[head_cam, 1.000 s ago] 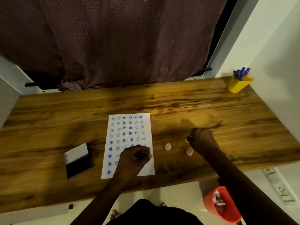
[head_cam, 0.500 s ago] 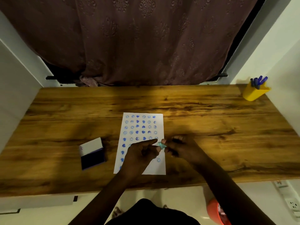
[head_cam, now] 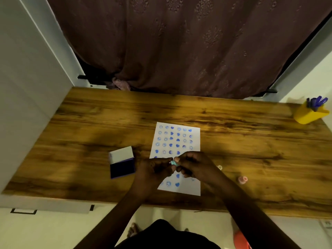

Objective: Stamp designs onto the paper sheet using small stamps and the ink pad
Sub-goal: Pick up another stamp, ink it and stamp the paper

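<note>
A white paper sheet [head_cam: 195,139] covered with rows of blue smiley and heart prints lies on the wooden desk [head_cam: 251,150]. My left hand [head_cam: 154,169] and my right hand [head_cam: 195,166] meet above the sheet's lower half, and both pinch a small teal stamp [head_cam: 174,163] between their fingertips. The open ink pad [head_cam: 122,168], dark blue with a white lid, sits left of the sheet. A cream stamp [head_cam: 219,167] peeks out right of my right hand. A pink stamp [head_cam: 242,179] stands further right.
A yellow pen holder [head_cam: 309,115] with blue pens stands at the desk's far right corner. A brown curtain [head_cam: 179,47] hangs behind the desk. An orange bin [head_cam: 241,240] sits on the floor at lower right.
My right hand picked up the teal stamp at the right and brought it to my left hand over the sheet. The camera view shifted, so the desk appears further right.
</note>
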Tool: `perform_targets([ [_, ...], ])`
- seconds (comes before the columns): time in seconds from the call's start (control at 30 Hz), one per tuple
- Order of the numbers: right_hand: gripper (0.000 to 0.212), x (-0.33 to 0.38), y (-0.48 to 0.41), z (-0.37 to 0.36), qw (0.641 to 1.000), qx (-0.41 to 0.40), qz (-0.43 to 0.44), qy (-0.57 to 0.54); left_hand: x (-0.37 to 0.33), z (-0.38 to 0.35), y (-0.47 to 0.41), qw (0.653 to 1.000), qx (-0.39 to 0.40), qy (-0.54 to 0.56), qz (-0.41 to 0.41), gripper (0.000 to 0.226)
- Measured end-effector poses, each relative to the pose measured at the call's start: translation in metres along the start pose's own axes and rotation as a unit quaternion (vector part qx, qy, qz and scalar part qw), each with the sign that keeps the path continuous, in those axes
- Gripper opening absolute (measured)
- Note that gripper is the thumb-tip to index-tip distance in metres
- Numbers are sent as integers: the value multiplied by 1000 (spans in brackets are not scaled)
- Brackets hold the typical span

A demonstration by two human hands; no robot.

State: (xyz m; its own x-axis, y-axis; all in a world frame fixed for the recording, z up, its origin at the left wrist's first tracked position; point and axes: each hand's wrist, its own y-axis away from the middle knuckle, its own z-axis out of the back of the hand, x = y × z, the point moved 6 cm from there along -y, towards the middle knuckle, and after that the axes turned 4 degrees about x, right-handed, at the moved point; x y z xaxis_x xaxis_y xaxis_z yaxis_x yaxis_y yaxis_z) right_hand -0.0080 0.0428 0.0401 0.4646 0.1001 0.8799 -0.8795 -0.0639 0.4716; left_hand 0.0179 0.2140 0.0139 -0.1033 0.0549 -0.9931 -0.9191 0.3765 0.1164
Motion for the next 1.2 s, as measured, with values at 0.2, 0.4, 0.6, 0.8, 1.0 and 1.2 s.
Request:
perform_targets([
  [0.2, 14, 7, -14, -17, 999, -1, 20, 33, 3, 30, 7, 999, -28, -21, 20, 25],
  [0.4, 18, 13, -34, -41, 982, -27, 63, 175, 8, 76, 16, 995, -93, 25, 15, 22],
  [0.6, 22, 20, -57, -100, 921, -14, 122, 370, 16, 137, 34, 987, -155, 25, 30, 19],
  [0.8, 38, 19, -76, -152, 848, 34, 123, 514, 22, 176, 50, 987, -155, 16, 43, 28],
  [1.0, 35, 17, -91, -177, 779, 43, 99, 617, 29, 195, 53, 988, -151, 10, 37, 24],
  [1.2, 43, 4, -112, -160, 727, -56, 27, 684, 36, 204, 50, 990, -135, 1, 45, 26],
])
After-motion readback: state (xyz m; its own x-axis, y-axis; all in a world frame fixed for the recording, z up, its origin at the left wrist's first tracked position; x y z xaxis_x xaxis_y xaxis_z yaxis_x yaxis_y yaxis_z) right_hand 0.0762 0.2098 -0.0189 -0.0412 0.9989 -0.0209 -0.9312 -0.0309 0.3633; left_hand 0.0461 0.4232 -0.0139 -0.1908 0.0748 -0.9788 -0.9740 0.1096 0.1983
